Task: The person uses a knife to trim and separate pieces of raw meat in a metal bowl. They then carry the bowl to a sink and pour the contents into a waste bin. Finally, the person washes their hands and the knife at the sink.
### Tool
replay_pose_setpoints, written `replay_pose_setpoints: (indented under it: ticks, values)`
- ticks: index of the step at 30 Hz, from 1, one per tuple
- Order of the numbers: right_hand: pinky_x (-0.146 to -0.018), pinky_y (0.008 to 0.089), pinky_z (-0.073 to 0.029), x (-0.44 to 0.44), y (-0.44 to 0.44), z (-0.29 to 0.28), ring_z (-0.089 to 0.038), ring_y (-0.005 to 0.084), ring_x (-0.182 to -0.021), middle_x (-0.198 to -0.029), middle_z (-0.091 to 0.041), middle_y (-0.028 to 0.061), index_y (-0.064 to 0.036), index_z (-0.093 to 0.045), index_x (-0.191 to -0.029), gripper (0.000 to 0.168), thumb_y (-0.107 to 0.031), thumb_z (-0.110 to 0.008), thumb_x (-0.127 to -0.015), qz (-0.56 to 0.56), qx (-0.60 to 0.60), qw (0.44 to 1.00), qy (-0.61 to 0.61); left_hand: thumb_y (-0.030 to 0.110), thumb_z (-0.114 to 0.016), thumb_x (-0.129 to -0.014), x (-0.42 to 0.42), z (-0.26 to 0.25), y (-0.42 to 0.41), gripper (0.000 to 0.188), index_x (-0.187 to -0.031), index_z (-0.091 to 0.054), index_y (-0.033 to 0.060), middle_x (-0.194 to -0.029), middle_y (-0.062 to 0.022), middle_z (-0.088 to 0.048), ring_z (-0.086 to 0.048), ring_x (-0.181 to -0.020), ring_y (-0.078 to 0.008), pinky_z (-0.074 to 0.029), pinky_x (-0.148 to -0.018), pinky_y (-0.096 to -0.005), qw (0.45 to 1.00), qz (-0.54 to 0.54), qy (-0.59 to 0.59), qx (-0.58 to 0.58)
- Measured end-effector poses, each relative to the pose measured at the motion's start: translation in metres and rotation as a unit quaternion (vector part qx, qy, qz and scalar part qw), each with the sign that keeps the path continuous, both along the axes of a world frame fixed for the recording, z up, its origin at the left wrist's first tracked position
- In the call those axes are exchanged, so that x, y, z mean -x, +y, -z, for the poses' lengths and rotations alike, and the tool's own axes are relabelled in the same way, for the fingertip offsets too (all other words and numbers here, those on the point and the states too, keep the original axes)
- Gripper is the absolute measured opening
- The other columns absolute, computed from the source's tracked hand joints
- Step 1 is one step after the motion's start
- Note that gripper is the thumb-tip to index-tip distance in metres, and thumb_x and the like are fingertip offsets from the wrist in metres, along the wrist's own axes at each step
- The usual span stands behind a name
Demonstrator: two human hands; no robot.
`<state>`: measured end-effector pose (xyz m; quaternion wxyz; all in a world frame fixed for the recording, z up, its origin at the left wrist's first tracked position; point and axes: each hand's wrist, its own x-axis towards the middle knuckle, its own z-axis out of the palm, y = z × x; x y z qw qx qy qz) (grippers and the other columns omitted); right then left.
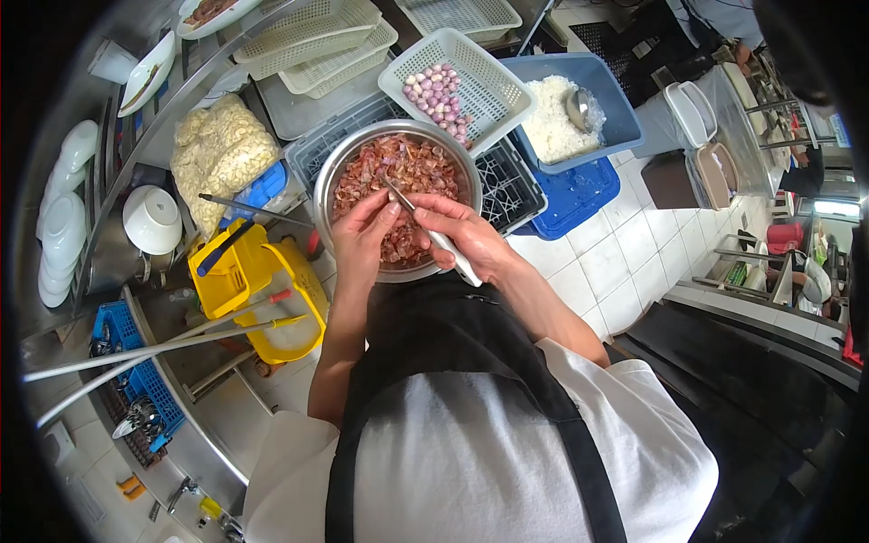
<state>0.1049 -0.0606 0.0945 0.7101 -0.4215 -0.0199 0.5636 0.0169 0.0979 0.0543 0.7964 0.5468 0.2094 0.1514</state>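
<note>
My right hand (456,227) grips a small knife (460,261) by its white handle. Its short blade points up and left, towards the fingertips of my left hand (370,220). Thumb and fingers of that hand are pinched together at the blade; whatever may be between them is hidden. Both hands are above a round steel bowl (326,170) heaped with reddish-brown shallot skins and shallots (400,163). Just beyond the bowl, a pale perforated plastic basket (492,88) holds peeled purple-and-white shallots (434,95) at its left side.
A blue-grey tub (621,129) with white grated food and a metal scoop stands right of the basket, above a blue lid (580,197). Left are a bag of peeled garlic cloves (220,156), a yellow mop bucket (299,285) and mop poles (170,345). A dark crate (519,193) sits under the basket.
</note>
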Motion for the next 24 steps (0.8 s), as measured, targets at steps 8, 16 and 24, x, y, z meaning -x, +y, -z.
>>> replay_pose_setpoints:
  ticks: [8, 16, 24]
  values:
    - [-0.045, 0.0209, -0.033, 0.003, -0.003, -0.011, -0.044, 0.0055, -0.052, -0.075, -0.056, 0.0021, -0.006, -0.045, -0.137, 0.044, -0.021, -0.055, -0.097, 0.018, 0.030, 0.996, -0.083, -0.001, -0.064, -0.088, 0.008, 0.010, 0.018, 0.028, -0.116, -0.058, -0.0020, -0.103, -0.0076, -0.064, -0.062, -0.094, -0.0149, -0.052, -0.083, -0.0275, 0.992, 0.049, -0.058, 0.104]
    - [-0.075, 0.0299, -0.048, 0.010, -0.005, -0.029, -0.061, 0.0156, -0.080, -0.084, -0.065, 0.0052, -0.006, -0.044, -0.141, 0.049, -0.018, -0.058, -0.095, -0.080, 0.130, 0.893, -0.423, -0.004, -0.067, -0.084, 0.012, 0.011, 0.026, 0.031, -0.113, -0.058, -0.0021, -0.102, -0.0083, -0.064, -0.063, -0.096, -0.0156, -0.052, -0.084, -0.0284, 0.991, 0.086, -0.059, 0.084]
    - [-0.098, 0.0329, -0.044, 0.022, 0.006, -0.024, -0.060, 0.0259, -0.115, -0.121, -0.063, 0.0169, -0.002, -0.056, -0.129, 0.037, -0.015, -0.057, -0.094, 0.017, 0.087, 0.856, -0.509, -0.004, -0.067, -0.085, 0.011, 0.010, 0.028, 0.032, -0.115, -0.058, -0.0040, -0.105, -0.0096, -0.065, -0.064, -0.095, -0.0167, -0.052, -0.086, -0.0290, 0.995, 0.068, -0.048, 0.058]
